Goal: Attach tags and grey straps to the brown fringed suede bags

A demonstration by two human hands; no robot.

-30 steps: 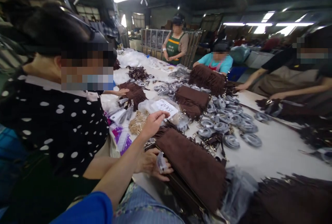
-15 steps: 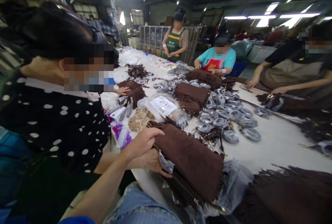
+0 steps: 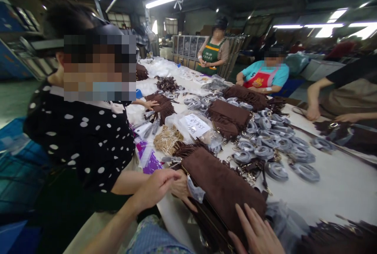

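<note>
Our right hand [image 3: 257, 228], newly in view, rests fingers spread on the near end of the brown bag [image 3: 218, 175]; our left hand [image 3: 159, 186], its grip unclear to us, is by a co-worker's hand [image 3: 181, 188] at the bag's left edge. Bare tabletop [image 3: 332, 191] opens right, before coiled straps [image 3: 277, 171].

Garment [image 3: 160, 238]: blue woven cloth, fine pale stripes; edge trim [image 3: 141, 228] in small multicoloured floral print. Left forearm [image 3: 118, 220]: bare. Left grip [image 3: 157, 188] and right grip [image 3: 255, 231]: bare, slender-fingered.
</note>
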